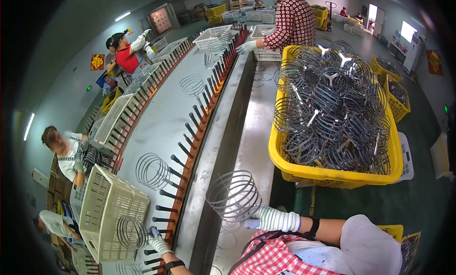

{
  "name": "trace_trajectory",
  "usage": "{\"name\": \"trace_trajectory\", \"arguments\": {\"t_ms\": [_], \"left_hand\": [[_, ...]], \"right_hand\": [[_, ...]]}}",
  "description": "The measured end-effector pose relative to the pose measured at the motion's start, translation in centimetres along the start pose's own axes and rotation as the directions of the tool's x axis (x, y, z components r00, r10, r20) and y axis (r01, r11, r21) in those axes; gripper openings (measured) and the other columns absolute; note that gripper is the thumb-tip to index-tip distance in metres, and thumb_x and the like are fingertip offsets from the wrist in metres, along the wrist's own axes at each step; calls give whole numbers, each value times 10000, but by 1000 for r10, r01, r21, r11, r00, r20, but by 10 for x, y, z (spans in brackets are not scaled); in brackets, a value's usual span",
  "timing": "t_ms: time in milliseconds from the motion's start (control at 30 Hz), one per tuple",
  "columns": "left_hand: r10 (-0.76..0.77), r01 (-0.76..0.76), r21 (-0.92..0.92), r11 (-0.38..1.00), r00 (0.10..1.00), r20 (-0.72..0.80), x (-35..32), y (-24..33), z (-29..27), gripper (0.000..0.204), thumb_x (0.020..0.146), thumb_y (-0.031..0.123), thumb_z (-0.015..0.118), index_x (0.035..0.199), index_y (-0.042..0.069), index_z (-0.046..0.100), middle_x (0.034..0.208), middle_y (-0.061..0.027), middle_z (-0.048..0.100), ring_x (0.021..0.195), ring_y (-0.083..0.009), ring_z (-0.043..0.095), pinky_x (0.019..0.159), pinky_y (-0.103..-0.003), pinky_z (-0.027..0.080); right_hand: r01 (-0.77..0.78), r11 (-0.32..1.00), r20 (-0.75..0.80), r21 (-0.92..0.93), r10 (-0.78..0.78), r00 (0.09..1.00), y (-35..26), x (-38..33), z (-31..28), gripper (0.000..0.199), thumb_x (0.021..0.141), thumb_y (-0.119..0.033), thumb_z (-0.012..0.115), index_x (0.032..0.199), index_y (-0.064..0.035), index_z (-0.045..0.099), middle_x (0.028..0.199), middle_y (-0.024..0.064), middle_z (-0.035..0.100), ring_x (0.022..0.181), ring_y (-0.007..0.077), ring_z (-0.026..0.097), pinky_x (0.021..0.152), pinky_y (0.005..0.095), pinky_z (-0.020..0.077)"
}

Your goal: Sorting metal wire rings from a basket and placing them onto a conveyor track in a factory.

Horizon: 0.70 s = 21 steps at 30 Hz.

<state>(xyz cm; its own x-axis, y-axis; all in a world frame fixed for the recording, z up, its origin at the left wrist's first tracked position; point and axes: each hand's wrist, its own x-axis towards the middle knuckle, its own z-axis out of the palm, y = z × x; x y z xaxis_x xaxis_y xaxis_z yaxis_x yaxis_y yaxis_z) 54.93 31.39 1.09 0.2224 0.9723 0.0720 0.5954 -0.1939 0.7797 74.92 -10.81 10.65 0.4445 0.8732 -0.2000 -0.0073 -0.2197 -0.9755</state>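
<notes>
Right grip (278,220): pinching wire coil (233,194) | Left grip (158,242): cannot tell; desk (156,116) right edge (black pegs (165,209)) | Wall: red-gold poster (97,62)

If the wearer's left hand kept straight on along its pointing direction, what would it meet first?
The left hand would probably first meet the dark-grey spiral wire coil just beyond its fingers, then the cream slotted plastic crate. Depth is unclear here.
</notes>
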Motion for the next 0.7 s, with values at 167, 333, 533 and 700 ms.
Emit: {"name": "trace_trajectory", "arguments": {"t_ms": [167, 333, 533, 700], "left_hand": [[3, -15, -101, 995, 994, -112, -11, -47, -29, 312, 866, 192, 591, 1046, -63, 584, 982, -145, 635, 823, -223, 550, 770, -352, 450], [-52, 29, -162, 986, 989, -139, -109, 34, -12, 633, 831, 229, 624, 1323, -59, 348, 1305, -232, 440, 1129, -288, 491, 963, -341, 388], [233, 161, -380, 911, 561, 795, -234, 146, -12, 462, 901, 184, 535, 1305, -8, 419, 1216, -131, 524, 1097, -191, 493, 957, -298, 377], [220, 201, -313, 928, 380, 898, -251, 181, -21, 424, 924, 192, 491, 1294, 2, 412, 1202, -126, 520, 1095, -213, 515, 945, -317, 400]], "right_hand": [[130, 991, 90, 42, -133, 987, -16, -1, 6, 399, 877, -271, 577, 1180, -13, 547, 1125, 167, 601, 982, 282, 575, 907, 346, 420], [-27, 977, 71, 213, 12, 997, -50, -9, -5, 424, 867, -215, 585, 1244, -47, 489, 1151, 105, 576, 1089, 209, 523, 953, 317, 391], [-16, 987, 286, -160, 62, 956, -33, 2, -2, 440, 887, -314, 541, 1200, -8, 507, 1134, 165, 590, 1030, 259, 561, 891, 347, 431], [179, 975, 334, 135, -215, 918, 11, 9, 38, 286, 880, -171, 502, 1090, 15, 555, 997, 123, 618, 939, 213, 563, 893, 316, 414]]}}
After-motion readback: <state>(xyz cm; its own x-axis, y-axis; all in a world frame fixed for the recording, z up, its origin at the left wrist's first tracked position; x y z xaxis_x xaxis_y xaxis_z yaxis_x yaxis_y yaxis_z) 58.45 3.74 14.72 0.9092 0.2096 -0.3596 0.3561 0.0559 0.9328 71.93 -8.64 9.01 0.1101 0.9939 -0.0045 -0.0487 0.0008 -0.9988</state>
